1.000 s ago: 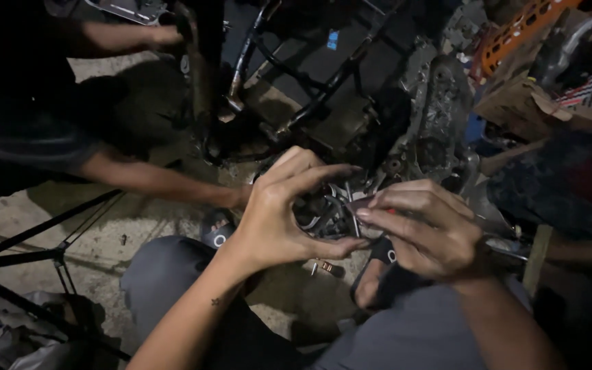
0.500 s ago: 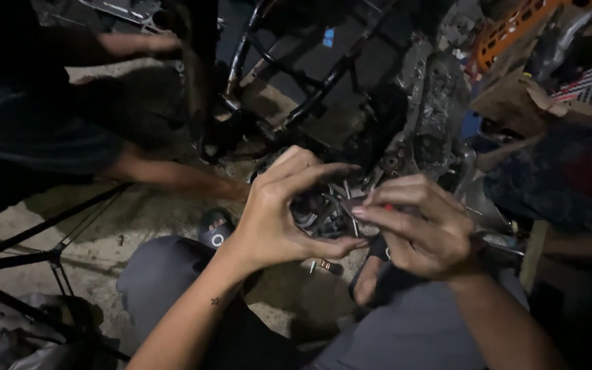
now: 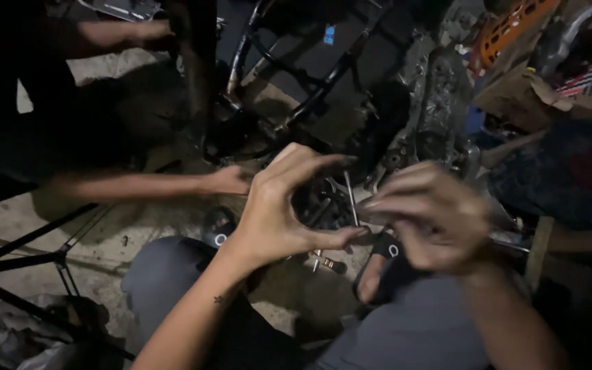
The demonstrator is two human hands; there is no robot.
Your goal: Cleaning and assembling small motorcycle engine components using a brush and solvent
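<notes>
Your left hand (image 3: 275, 219) makes an open grip, thumb and forefinger curved into a ring with nothing pinched between them, seemingly to frame and steady the dark metal part (image 3: 323, 205) just beyond the fingertips. Your right hand (image 3: 433, 216), blurred, curls its fingers toward the thin metal rod (image 3: 349, 197) standing upright between the two grips; I cannot tell whether they truly clamp it. Past the grip, another person's hand (image 3: 231, 180) rests by the black tubular frame (image 3: 323, 82), perhaps bracing it, with a cardboard box (image 3: 515, 96) farther right.
</notes>
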